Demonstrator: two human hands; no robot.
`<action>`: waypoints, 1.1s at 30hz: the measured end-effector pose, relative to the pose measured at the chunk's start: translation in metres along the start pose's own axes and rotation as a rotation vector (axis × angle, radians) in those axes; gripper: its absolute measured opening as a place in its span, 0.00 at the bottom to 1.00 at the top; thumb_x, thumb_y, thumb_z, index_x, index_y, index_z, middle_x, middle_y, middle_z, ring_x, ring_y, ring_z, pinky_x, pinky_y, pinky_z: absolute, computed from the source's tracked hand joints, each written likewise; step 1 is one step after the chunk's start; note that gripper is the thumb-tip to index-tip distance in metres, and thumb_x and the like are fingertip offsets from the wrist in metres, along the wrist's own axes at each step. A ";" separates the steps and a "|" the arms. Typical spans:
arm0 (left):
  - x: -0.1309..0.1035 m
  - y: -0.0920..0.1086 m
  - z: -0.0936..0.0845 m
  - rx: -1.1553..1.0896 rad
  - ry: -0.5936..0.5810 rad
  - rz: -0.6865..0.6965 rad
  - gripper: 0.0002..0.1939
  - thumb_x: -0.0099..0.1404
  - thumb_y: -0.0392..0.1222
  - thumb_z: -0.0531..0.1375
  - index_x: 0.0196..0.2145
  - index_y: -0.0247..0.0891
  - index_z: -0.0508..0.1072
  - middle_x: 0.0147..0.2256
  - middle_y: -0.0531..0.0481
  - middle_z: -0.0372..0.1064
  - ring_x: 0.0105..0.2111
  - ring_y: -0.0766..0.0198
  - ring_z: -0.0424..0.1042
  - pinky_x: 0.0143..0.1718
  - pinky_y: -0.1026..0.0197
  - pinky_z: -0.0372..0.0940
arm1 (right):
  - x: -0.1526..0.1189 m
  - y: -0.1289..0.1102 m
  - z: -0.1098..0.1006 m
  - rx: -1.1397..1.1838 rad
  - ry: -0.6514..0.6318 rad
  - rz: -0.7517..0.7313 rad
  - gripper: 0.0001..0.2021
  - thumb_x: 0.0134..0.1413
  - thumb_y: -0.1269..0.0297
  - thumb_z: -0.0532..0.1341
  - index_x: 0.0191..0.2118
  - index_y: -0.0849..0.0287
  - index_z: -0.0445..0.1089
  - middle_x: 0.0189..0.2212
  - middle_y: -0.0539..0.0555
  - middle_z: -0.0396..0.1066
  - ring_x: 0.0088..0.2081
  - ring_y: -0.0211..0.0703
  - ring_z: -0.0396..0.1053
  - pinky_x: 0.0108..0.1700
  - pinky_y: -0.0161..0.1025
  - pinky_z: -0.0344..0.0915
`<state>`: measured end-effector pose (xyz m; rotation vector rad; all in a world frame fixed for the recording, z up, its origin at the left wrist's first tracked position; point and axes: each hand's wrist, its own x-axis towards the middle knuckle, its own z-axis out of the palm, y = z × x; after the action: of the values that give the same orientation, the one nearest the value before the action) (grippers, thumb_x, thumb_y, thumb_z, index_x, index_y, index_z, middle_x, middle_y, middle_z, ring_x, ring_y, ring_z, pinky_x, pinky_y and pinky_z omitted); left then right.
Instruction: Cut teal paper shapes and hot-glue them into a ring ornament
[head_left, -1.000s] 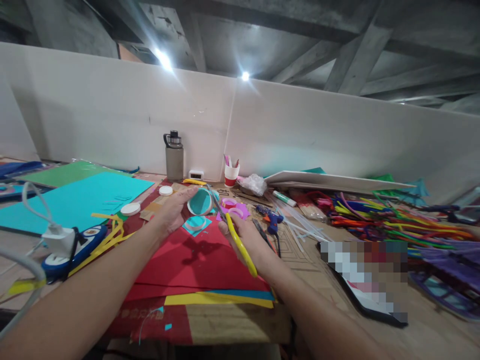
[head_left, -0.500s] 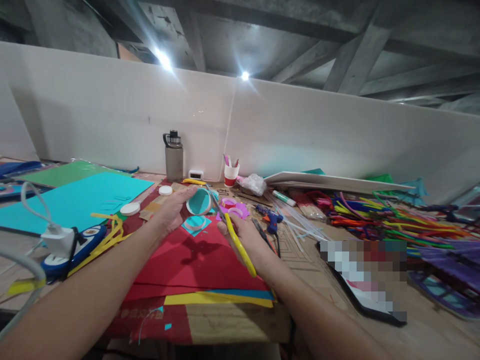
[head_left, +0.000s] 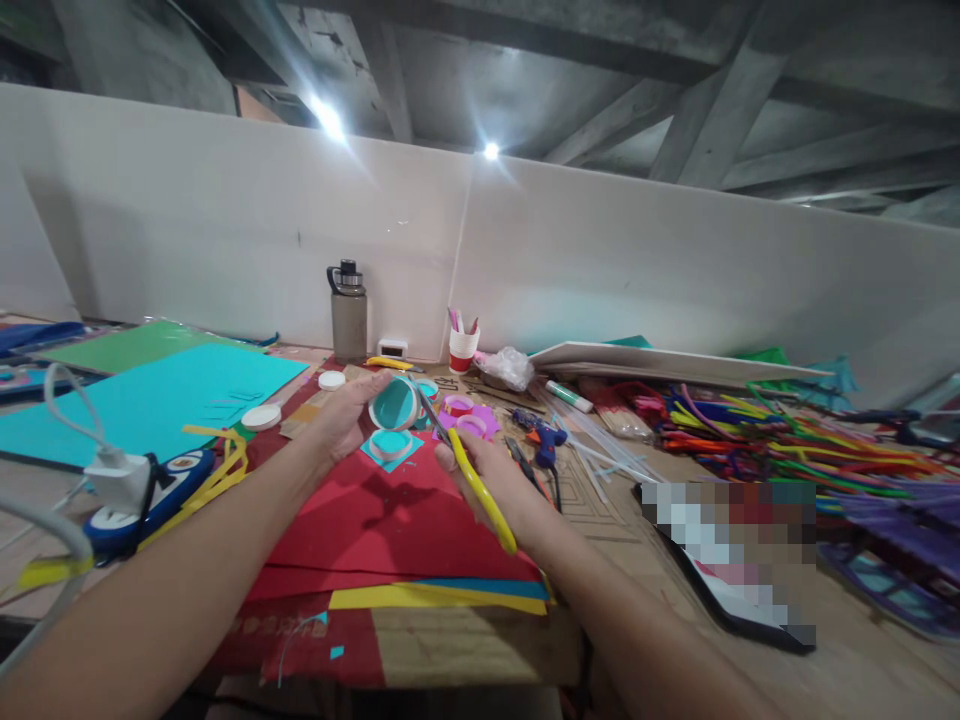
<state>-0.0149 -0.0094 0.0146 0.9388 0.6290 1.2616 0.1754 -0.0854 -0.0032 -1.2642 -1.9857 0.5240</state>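
My left hand [head_left: 346,418] is closed around the side of a round white cup-like piece [head_left: 394,404] with turquoise inside, tilted so that its opening faces me. Yellow-handled scissors [head_left: 478,486] are in my right hand [head_left: 496,477], their blades pointing up and left at the cup piece's right rim. Whether the blades touch it, I cannot tell. Just below, a white ring [head_left: 391,446] lies on a small turquoise paper square. Red paper sheets [head_left: 352,535] are spread under both hands. To the right, pink-lined white rings [head_left: 472,427] rest on purple paper.
A grey bottle [head_left: 349,325] and a red-and-white cup of pens [head_left: 463,350] stand by the white partition. A blue glue gun [head_left: 550,440], a phone-like device [head_left: 739,590] and colourful pipe cleaners [head_left: 750,430] lie right. Turquoise sheets [head_left: 150,400] and a white plug [head_left: 112,478] are left.
The cup piece has shifted slightly left and turned a little in my left hand. The scissors and my right hand stay almost in place.
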 end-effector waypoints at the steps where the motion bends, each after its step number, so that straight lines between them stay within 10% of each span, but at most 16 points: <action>1: -0.001 0.001 0.001 0.006 -0.003 -0.006 0.05 0.57 0.37 0.62 0.27 0.32 0.72 0.24 0.49 0.71 0.22 0.65 0.70 0.25 0.62 0.69 | 0.000 0.000 0.000 0.002 -0.007 0.004 0.19 0.57 0.48 0.50 0.33 0.59 0.65 0.22 0.47 0.58 0.24 0.35 0.55 0.25 0.33 0.49; 33: -0.002 -0.002 -0.001 0.092 -0.045 -0.022 0.07 0.55 0.39 0.63 0.29 0.30 0.75 0.28 0.43 0.74 0.26 0.62 0.72 0.29 0.60 0.70 | 0.002 0.008 0.001 -0.023 -0.020 -0.003 0.18 0.57 0.48 0.51 0.33 0.59 0.66 0.24 0.49 0.62 0.27 0.37 0.59 0.27 0.33 0.52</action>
<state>-0.0157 -0.0113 0.0123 1.0309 0.6646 1.1968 0.1786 -0.0797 -0.0082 -1.2745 -2.0154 0.5154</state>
